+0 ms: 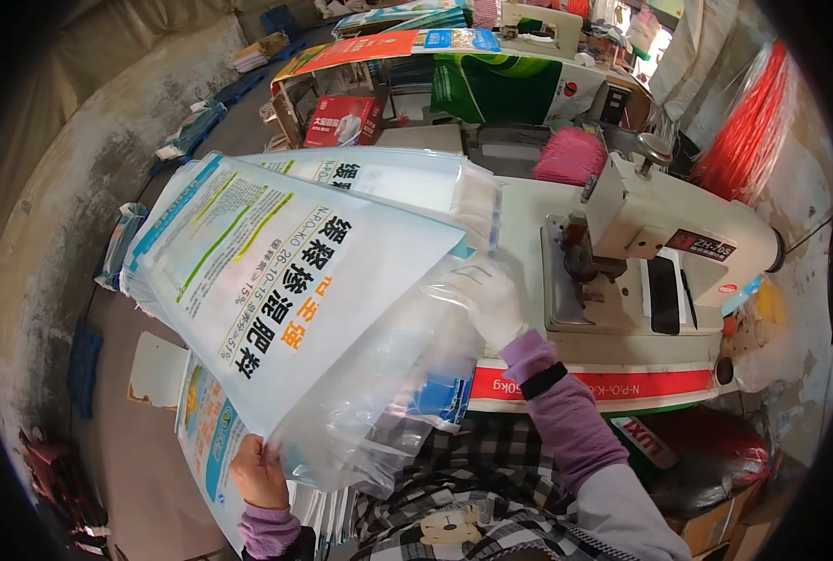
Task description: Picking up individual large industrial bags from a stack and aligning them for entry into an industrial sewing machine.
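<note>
A large white woven sack [285, 280] with blue, green and orange print is held up in front of me, with a clear plastic liner [393, 393] hanging from its open end. My left hand [259, 472], bare, grips the sack's lower corner. My right hand [494, 301], in a white glove, holds the liner and sack edge near the sewing machine [664, 248]. A second printed sack [388, 178] lies behind the first.
The white sewing machine stands on a white table [528, 220] to the right, with a pink thread spool [569, 155] behind it. More printed sacks [212, 439] hang at lower left. Stacked bags [407, 42] and red fibre bundles [748, 122] fill the back.
</note>
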A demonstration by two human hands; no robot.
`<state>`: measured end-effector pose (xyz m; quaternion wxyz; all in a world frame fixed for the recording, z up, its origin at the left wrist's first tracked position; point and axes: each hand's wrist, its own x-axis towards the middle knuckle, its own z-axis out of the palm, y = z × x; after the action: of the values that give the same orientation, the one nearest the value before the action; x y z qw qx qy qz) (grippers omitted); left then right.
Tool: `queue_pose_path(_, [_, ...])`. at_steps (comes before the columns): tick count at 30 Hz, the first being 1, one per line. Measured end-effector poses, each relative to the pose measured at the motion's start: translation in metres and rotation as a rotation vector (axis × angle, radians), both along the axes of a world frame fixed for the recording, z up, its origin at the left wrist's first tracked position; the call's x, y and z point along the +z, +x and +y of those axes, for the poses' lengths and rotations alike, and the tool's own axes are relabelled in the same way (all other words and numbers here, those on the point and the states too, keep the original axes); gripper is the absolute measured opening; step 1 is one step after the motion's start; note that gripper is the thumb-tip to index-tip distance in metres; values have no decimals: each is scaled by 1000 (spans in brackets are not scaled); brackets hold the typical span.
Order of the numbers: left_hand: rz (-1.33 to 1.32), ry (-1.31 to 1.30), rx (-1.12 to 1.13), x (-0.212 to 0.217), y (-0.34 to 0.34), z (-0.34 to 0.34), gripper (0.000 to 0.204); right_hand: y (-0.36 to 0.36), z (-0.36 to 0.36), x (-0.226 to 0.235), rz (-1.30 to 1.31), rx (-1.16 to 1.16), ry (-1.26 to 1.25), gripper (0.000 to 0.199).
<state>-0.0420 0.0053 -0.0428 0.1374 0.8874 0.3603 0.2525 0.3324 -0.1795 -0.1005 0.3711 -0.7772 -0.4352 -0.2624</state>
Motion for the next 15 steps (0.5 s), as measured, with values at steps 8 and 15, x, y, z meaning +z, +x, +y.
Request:
queue_pose_path(8, [23, -26, -51, -2, -33, 14, 23, 21, 12, 24, 464, -94, -320, 27])
queue_pose_path(15, [41, 376, -18, -111, -136, 77, 29, -9, 42, 89, -335, 556, -534, 34])
